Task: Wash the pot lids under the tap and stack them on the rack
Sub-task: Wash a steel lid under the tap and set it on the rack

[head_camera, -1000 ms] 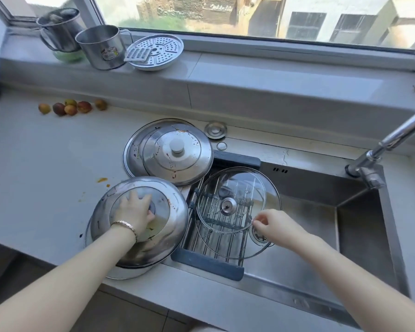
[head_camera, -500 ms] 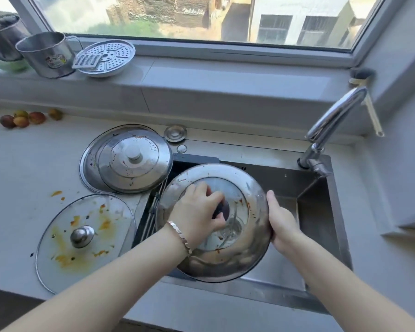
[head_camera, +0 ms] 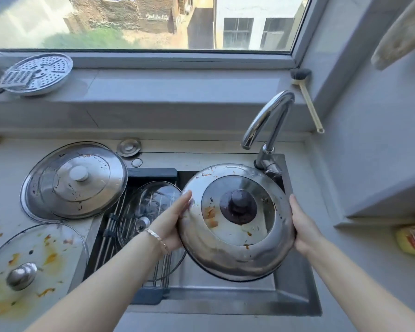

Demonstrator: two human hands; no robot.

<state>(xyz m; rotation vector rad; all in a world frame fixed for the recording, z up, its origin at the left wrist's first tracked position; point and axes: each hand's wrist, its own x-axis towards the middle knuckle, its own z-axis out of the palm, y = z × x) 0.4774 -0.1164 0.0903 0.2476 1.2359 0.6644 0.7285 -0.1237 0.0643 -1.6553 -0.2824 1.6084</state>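
At the far left a stained glass lid lies flat on the table, and behind it two steel lids sit stacked one on the other. Next, across the left part of the sink, the rack carries a clear lid. The left hand grips the left rim of a soiled dome lid with a dark knob, held tilted over the basin just in front of the tap; the right hand grips the opposite rim. A brush leans in the right corner.
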